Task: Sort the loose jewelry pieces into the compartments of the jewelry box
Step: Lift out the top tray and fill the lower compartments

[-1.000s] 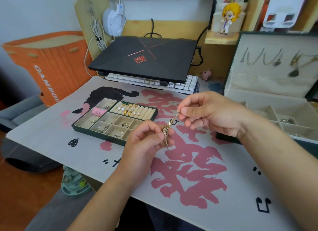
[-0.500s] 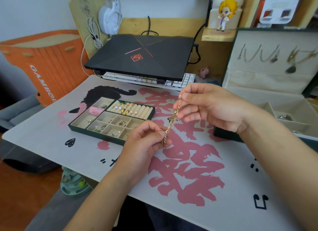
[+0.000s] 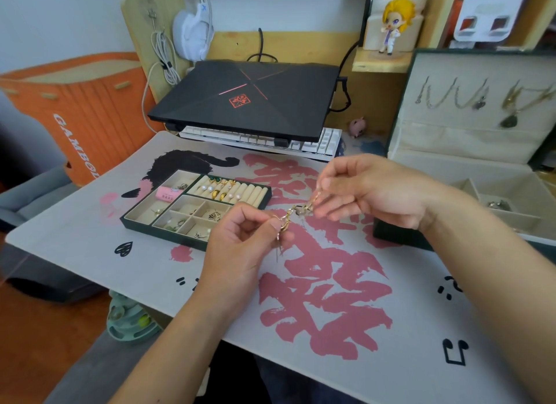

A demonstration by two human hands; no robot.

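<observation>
Above the printed desk mat (image 3: 210, 271), the left hand (image 3: 243, 247) and right hand (image 3: 376, 190) are each pinching an end of a gold chain bracelet (image 3: 296, 213), beside the green jewelry tray (image 3: 141, 223).

Gold chain held over the mat, jewelry tray and box on either side.

A gold link chain (image 3: 301, 212) stretches slantwise between two hands above the printed mat. Left of it lies a dark green tray (image 3: 141, 223) with cream compartments holding rings, pearls and small earrings. At right stands the open jewelry box (image 3: 400, 238), necklaces hanging inside its raised lid.
</observation>
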